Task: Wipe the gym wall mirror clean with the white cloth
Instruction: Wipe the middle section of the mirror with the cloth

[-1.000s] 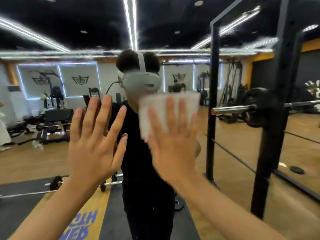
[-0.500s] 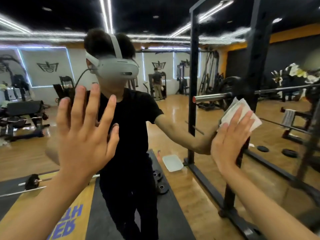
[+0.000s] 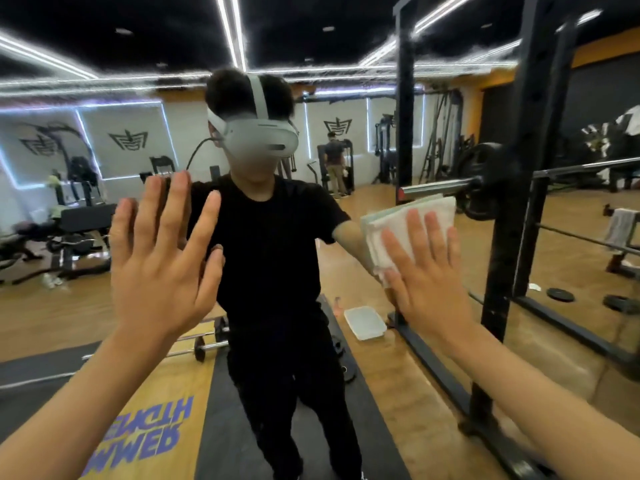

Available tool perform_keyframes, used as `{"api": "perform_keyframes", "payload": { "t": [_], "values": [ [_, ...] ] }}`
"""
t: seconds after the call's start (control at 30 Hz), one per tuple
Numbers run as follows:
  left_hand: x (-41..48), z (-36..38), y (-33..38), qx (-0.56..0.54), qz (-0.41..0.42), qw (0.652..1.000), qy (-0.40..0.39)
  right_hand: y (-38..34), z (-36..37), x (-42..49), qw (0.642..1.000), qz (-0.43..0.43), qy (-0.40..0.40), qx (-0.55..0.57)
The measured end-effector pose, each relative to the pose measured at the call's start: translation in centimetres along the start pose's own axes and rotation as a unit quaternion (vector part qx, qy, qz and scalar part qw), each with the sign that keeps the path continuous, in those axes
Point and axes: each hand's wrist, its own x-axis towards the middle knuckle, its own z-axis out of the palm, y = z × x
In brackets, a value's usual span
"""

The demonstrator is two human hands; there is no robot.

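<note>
Pressing folded white cloth point(image 3: 385, 220) to mirror point(image 3: 86, 306), right hand point(image 3: 426, 289) flat, left hand point(image 3: 156, 271) splayed, empty

Purple letters point(image 3: 149, 424) on the yellow floor strip point(image 3: 166, 386), seen flipped in the mirror point(image 3: 52, 306) at seven o'clock, top row NGTH, lower row WER, black crest logo point(image 3: 128, 140) at ten o'clock, second crest logo point(image 3: 337, 126) at twelve o'clock

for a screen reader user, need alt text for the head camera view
A right hand presses a folded white cloth flat against a gym wall mirror, the left hand spread open at the glass. The mirror reflects the person in black clothes and a grey headset, beside a black squat rack.
</note>
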Motion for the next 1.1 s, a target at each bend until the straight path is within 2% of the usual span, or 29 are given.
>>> {"api": "perform_keyframes", "payload": {
  "t": [0.1, 0.23, 0.33, 0.47, 0.57, 0.7, 0.83, 0.97, 1.1],
  "values": [
    [0.3, -0.1, 0.3, -0.003, -0.01, 1.0, 0.005, 6.3, -0.9, -1.2, 0.996, 0.09, -0.023, -0.004],
    [0.9, -0.7, 1.5, -0.046, -0.067, 0.997, -0.003, 6.8, -0.8, -1.5, 0.991, 0.13, -0.02, 0.029],
    [1.8, -1.0, 5.4, -0.073, -0.106, 0.992, 0.003, 6.1, -0.7, -1.3, 0.989, 0.134, -0.01, 0.067],
    [4.6, 0.9, 12.9, -0.098, -0.033, 0.995, -0.013, 6.4, -1.1, -1.3, 0.988, 0.127, -0.002, 0.089],
    [7.0, 2.8, 17.4, -0.08, -0.024, 0.996, -0.021, 6.9, -1.3, -1.3, 0.988, 0.116, -0.008, 0.099],
    [7.9, 4.4, 19.7, -0.015, -0.051, 0.999, -0.006, 9.1, -1.2, 0.0, 0.993, 0.095, -0.008, 0.075],
    [7.5, 5.1, 19.7, 0.011, -0.045, 0.999, 0.004, 14.8, -2.2, 1.7, 0.996, 0.074, 0.004, 0.038],
    [7.5, 5.6, 19.7, 0.035, -0.05, 0.998, 0.01, 20.5, -3.6, 3.6, 0.985, 0.167, 0.026, 0.04],
    [7.5, 5.7, 19.9, 0.04, -0.047, 0.998, 0.01, 21.0, -4.3, 8.5, 0.932, 0.345, 0.088, 0.065]
  ]
}}
